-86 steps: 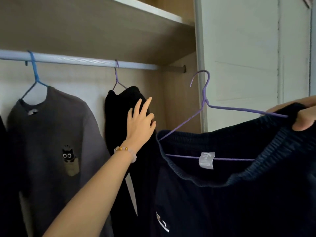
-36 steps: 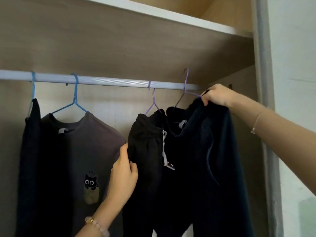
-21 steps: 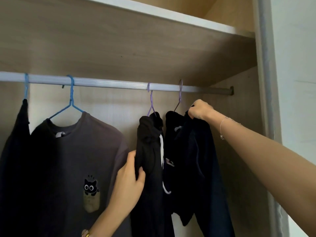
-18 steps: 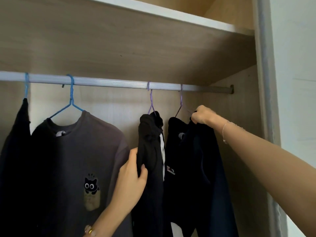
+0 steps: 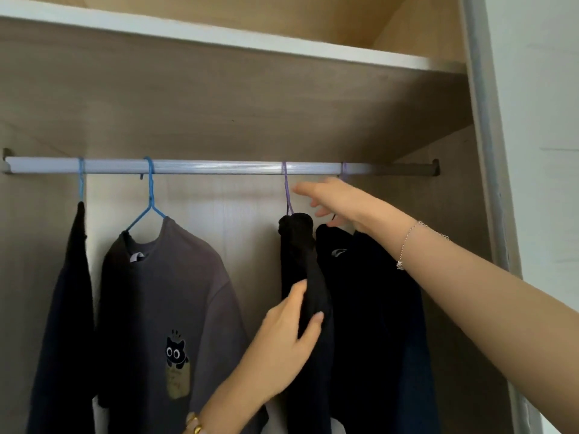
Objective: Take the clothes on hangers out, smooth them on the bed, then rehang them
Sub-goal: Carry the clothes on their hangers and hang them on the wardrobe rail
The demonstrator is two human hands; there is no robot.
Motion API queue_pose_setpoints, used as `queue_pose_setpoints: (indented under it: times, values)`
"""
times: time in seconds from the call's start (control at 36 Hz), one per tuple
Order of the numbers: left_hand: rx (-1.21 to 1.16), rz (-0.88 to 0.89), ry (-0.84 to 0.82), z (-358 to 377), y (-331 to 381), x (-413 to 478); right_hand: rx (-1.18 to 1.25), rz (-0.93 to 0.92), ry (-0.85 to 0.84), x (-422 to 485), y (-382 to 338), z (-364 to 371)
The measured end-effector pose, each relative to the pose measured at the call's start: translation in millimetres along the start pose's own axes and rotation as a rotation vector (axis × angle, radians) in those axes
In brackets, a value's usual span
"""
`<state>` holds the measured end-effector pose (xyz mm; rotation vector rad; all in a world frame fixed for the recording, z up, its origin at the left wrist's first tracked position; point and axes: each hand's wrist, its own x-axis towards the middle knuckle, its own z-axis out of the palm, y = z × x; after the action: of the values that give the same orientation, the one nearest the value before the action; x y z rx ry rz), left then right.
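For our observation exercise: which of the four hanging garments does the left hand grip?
The black garment second from right, on a purple hanger: only it is gripped by the left hand.

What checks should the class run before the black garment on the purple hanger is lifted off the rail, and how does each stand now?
1. Left hand grips the black garment: ok.
2. Right hand holds nothing: ok, fingers straight.
3. Right hand round the purple hanger: not ok, only near its neck.
4. Navy garment hooked on the rail: ok.
5. Black garment secure on its hanger: cannot tell, the bunched top hides it.
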<state>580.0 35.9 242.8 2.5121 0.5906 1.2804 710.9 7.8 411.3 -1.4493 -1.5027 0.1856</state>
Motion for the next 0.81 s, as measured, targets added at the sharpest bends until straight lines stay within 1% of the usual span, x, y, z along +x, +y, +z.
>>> queue_pose_setpoints:
  times: [0.03,0.06,0.08,0.11,0.19,0.25,0.28,0.31,0.36,0.39,0.44,0.47,0.5,0.58,0.64,0.72,0.81]
  values:
    - [0.137,0.032,-0.053,-5,3,-1,0.006,0.028,-0.033,1,1,5]
    - [0.309,0.068,-0.067,-12,7,-2,-0.033,0.038,-0.042,3,2,9]
    - [0.436,0.102,-0.034,-21,10,-3,-0.084,0.043,-0.036,5,5,12]
    - [0.477,0.132,0.026,-31,13,-3,-0.128,0.044,-0.032,7,8,14]
    - [0.395,0.148,0.244,-67,21,1,-0.135,0.082,-0.054,14,17,17]
    - [0.402,0.110,0.434,-93,20,8,-0.101,0.128,-0.062,15,21,17]
    - [0.430,0.071,0.489,-106,19,14,-0.078,0.145,-0.069,13,22,17]
    - [0.475,0.010,0.512,-118,16,20,-0.063,0.155,-0.073,13,22,19]
    - [0.532,-0.176,0.486,-139,2,33,-0.056,0.153,-0.081,13,21,21]
    - [0.483,-0.289,0.456,-146,-6,39,-0.053,0.148,-0.088,12,21,23]
    - [0.271,-0.504,0.400,-155,-19,48,-0.028,0.135,-0.109,10,20,28]
    - [0.201,-0.571,0.377,-156,-24,49,-0.010,0.126,-0.116,9,20,31]
    - [0.186,-0.608,0.350,-155,-28,50,0.017,0.115,-0.115,9,19,34]
    - [0.204,-0.672,0.349,-155,-40,52,0.150,0.124,-0.104,8,18,45]
    - [0.127,-0.700,0.370,-156,-47,53,0.233,0.156,-0.070,11,21,53]
    - [-0.014,-0.675,0.419,-160,-54,48,0.312,0.148,-0.049,15,23,64]
    - [-0.040,-0.633,0.433,-167,-65,39,0.311,0.100,-0.085,12,17,69]
